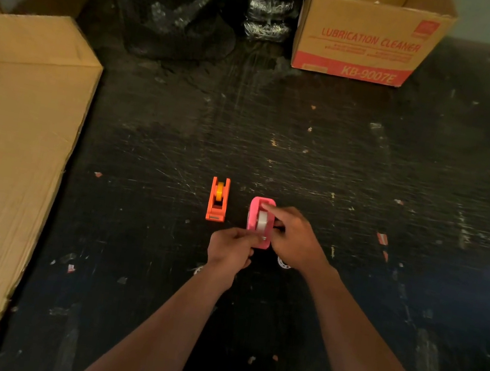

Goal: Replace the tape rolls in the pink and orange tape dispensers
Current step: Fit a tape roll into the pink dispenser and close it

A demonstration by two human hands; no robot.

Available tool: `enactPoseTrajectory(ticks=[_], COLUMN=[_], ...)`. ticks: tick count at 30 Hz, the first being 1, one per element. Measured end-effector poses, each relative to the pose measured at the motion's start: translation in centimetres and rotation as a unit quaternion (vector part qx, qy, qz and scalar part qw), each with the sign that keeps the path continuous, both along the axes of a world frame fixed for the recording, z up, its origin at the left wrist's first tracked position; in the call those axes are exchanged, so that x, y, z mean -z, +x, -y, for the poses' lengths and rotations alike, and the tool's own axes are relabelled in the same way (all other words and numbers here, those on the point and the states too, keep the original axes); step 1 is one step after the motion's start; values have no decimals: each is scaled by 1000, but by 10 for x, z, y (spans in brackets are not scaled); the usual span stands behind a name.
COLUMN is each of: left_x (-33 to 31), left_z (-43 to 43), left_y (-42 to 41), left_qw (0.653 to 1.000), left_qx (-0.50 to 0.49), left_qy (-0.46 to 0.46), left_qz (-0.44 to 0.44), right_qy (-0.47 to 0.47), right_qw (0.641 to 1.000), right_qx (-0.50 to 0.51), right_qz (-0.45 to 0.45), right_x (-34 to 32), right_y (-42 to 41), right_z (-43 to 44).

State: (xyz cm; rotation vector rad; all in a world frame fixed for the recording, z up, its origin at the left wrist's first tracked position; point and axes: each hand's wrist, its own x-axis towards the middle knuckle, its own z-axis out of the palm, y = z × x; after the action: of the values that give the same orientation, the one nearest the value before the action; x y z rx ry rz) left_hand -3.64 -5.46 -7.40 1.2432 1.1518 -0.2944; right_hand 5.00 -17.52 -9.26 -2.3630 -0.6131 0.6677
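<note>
Head view: the pink dispenser sits on the dark tabletop, just right of the orange dispenser. Right hand steadies it, fingers over the white roll, apparently seating it. Left hand pinches at the cutter end, likely the tape's tail. A spent core lies beside.

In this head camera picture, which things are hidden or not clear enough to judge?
- Head view: the cutter end of the pink dispenser is covered by the left hand, so any tape end there is unseen.
- Head view: the right hand hides that dispenser's right side.
- Head view: a white spool shows only partly under the right wrist.
- Head view: the roll in the orange dispenser is too small to judge how full it is.
</note>
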Motion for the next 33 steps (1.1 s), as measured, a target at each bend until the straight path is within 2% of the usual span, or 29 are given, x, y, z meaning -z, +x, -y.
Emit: enactPoseTrajectory(ticks=[9, 14, 21, 26, 33], left_x=[8, 15, 26, 27, 27], left_z=[-1, 2, 3, 5, 5], left_y=[-1, -5, -9, -12, -9], left_qw=[1000, 998, 996, 996, 993], left_qx=[-4, -9, -20, -35, 18], left_qy=[-11, -5, 44, 35, 84], left_qz=[28, 54, 72, 71, 79], right_qy=[-14, -58, -43, -48, -61], right_qw=[1000, 997, 998, 998, 998], right_qx=[-13, -51, -36, -32, -12], right_qz=[10, 1, 26, 34, 29], right_x=[-8, -13, -14, -13, -11], right_y=[8, 7, 4, 1, -2], right_z=[-5, -7, -7, -8, -11])
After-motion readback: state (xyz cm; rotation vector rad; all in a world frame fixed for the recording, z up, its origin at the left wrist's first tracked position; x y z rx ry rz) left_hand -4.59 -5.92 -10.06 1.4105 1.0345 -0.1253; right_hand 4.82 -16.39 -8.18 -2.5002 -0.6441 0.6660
